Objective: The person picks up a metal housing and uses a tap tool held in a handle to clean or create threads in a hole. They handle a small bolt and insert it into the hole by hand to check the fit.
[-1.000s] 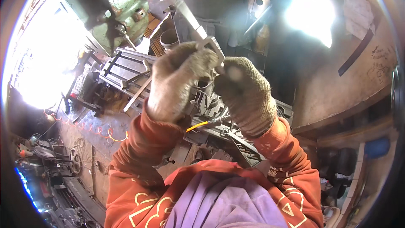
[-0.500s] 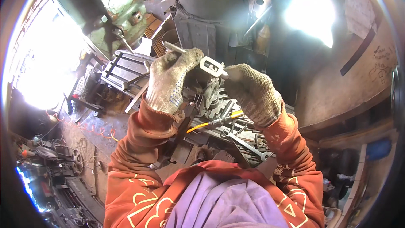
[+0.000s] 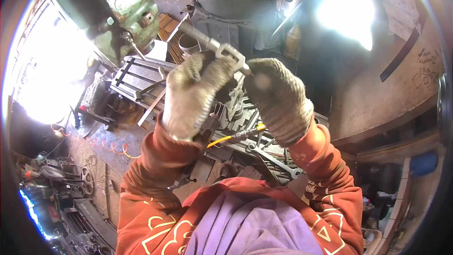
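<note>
A grey metal tap wrench (image 3: 201, 36), with a rectangular frame at its middle, is held up in front of me above the bench. My left hand (image 3: 189, 97), in a dirty white knit glove, is closed with its fingers against the underside of the frame. Motion blurs those fingers somewhat. On the wrench's right end, my right hand (image 3: 278, 99) is closed, its gloved fingertips mostly hidden from view. The long bare handle points to the far left, past the left fingers.
Below my hands, the bench holds a large wrench (image 3: 275, 160), a yellow air hose (image 3: 219, 141) and several loose metal bits. A slatted metal rack (image 3: 137, 80) lies to the left. A green machine (image 3: 125, 4) stands at far left, and a curved panel (image 3: 377, 94) at right.
The tap wrench has turned and shifted slightly left, so more of its handle shows beyond my left hand. My left fingers have moved lower along it; the right hand has moved slightly.
</note>
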Demonstrator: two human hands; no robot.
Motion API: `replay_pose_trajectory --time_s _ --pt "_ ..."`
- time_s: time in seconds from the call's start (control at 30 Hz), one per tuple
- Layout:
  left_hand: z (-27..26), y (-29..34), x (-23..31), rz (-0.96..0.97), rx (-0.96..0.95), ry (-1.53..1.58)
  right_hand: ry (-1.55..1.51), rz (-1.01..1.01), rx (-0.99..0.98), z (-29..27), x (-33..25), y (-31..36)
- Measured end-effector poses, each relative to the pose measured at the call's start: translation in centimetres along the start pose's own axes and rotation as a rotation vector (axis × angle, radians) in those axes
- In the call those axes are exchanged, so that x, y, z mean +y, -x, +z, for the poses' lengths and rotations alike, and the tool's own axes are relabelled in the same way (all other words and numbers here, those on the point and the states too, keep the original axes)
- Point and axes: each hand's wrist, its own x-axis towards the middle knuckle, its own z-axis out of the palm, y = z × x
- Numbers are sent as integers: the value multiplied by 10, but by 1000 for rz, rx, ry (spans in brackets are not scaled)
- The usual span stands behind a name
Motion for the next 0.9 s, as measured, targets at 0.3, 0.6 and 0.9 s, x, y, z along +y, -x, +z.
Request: replay_pose_trajectory --time_s 0.3,0.6,0.9 --pt "-26 -8 26 -56 -218 -72 57 -94 79 -33 -4 -4" --pt "-42 -23 45 182 -642 -704 -597 328 -298 -57 28 1" --pt "-57 -30 26 553 -775 -767 -167 351 -611 -75 1 -8"
